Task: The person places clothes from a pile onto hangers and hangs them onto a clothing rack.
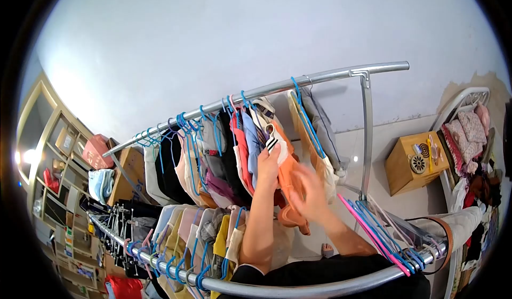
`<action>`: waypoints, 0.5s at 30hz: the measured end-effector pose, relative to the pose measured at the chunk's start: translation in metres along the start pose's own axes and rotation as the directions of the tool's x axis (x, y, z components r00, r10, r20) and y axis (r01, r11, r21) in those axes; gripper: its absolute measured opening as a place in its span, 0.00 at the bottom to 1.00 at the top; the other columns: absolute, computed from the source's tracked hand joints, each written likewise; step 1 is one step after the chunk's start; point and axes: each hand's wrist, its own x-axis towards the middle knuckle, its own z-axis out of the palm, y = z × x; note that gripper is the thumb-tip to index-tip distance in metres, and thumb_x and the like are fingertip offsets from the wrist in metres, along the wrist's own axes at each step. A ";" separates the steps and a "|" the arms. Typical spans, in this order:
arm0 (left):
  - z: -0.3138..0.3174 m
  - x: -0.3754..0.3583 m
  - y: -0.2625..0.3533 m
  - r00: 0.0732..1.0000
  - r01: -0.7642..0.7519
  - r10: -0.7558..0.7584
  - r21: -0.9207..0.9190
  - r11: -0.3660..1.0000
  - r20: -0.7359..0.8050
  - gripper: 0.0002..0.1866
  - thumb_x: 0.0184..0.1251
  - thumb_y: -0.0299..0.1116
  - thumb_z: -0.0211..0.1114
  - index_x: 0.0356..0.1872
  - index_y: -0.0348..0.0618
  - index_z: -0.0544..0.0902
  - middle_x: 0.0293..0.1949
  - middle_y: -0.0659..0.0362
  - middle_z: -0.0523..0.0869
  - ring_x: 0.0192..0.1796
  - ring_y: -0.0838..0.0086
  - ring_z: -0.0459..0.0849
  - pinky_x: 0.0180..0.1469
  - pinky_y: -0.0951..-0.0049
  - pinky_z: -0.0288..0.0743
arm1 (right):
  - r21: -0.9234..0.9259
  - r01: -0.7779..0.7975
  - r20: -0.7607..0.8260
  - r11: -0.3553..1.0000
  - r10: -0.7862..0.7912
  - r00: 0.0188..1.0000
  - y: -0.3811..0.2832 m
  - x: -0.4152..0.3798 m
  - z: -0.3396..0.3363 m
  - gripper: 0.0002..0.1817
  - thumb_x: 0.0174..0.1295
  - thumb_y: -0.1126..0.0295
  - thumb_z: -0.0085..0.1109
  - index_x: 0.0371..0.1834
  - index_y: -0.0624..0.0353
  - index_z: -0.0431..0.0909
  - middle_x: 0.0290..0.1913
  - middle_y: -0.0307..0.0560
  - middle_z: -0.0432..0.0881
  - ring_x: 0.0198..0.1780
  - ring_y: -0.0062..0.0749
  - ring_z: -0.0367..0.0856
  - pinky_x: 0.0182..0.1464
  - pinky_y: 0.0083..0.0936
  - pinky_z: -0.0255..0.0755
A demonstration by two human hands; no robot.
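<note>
An orange top with a white upper part and a black-and-white striped collar hangs from my left hand, whose fingers are closed on it near the collar. My right hand, slightly blurred, is beside the orange fabric with its fingers apart. Just behind my left hand, clothes in light blue and red hang close together on the far metal rail. Right of the orange top, a tan and cream garment hangs on a blue hanger.
A nearer rail crosses in front of my body, with shirts at left and bare pink and blue hangers at right. An upright post supports the far rail. A wooden box stands by a bed with cushions.
</note>
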 end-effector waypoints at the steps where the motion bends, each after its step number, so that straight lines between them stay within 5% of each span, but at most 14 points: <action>1: 0.002 -0.001 0.001 1.000 -0.024 0.024 0.029 0.999 0.005 0.13 0.67 0.35 0.56 0.45 0.36 0.76 0.37 0.62 0.81 0.38 0.79 0.78 0.43 0.79 0.71 | 0.000 0.001 0.001 1.000 -0.001 1.000 0.001 -0.011 0.005 0.21 0.52 0.75 0.54 0.51 0.68 0.68 0.57 0.62 0.67 0.59 0.56 0.64 0.60 0.39 0.60; 3: 0.003 -0.002 -0.002 1.000 -0.026 0.025 0.052 0.998 0.012 0.13 0.67 0.35 0.55 0.45 0.36 0.76 0.37 0.62 0.81 0.38 0.80 0.78 0.43 0.79 0.71 | 0.153 -0.329 0.261 0.932 0.283 0.923 0.007 -0.025 0.016 0.21 0.51 0.74 0.54 0.51 0.69 0.68 0.59 0.61 0.66 0.62 0.54 0.62 0.61 0.37 0.59; 6: 0.003 -0.004 -0.003 1.000 -0.019 0.017 0.080 0.997 0.020 0.14 0.67 0.36 0.55 0.46 0.36 0.76 0.38 0.62 0.81 0.38 0.81 0.78 0.43 0.79 0.71 | 0.408 -0.339 0.274 0.848 0.241 0.931 0.011 -0.021 0.018 0.21 0.50 0.75 0.53 0.50 0.69 0.68 0.56 0.60 0.68 0.60 0.51 0.64 0.60 0.37 0.59; 10: 0.006 -0.007 0.001 0.995 -0.095 0.095 0.027 0.995 -0.010 0.14 0.67 0.36 0.56 0.46 0.37 0.76 0.37 0.63 0.80 0.37 0.82 0.76 0.41 0.81 0.70 | 0.230 -0.115 0.184 0.966 0.073 0.980 -0.004 -0.007 0.008 0.22 0.48 0.77 0.50 0.50 0.68 0.68 0.54 0.56 0.70 0.58 0.45 0.68 0.60 0.30 0.59; 12: 0.008 -0.009 0.003 0.997 -0.072 0.070 0.034 0.997 0.038 0.14 0.66 0.36 0.57 0.47 0.37 0.76 0.37 0.64 0.79 0.37 0.83 0.75 0.41 0.81 0.69 | 0.340 -0.275 0.230 0.899 0.203 0.952 -0.011 -0.003 0.008 0.19 0.47 0.81 0.46 0.46 0.68 0.69 0.51 0.54 0.71 0.52 0.40 0.73 0.55 0.28 0.65; 13: 0.010 -0.011 0.003 0.992 -0.101 0.098 0.028 0.995 0.080 0.14 0.66 0.35 0.57 0.47 0.38 0.75 0.36 0.64 0.79 0.37 0.83 0.74 0.41 0.81 0.68 | 0.379 -0.273 0.134 0.884 0.239 0.962 0.002 -0.007 0.021 0.17 0.46 0.83 0.44 0.43 0.67 0.69 0.45 0.49 0.73 0.44 0.29 0.75 0.47 0.22 0.69; 15: 0.007 -0.009 -0.001 0.989 -0.105 0.100 0.037 0.994 0.113 0.13 0.67 0.33 0.56 0.48 0.38 0.75 0.39 0.63 0.78 0.39 0.82 0.74 0.43 0.80 0.68 | 0.410 -0.258 0.039 0.875 0.266 0.963 0.007 0.001 0.022 0.17 0.46 0.84 0.43 0.42 0.67 0.70 0.42 0.46 0.73 0.42 0.25 0.74 0.45 0.20 0.69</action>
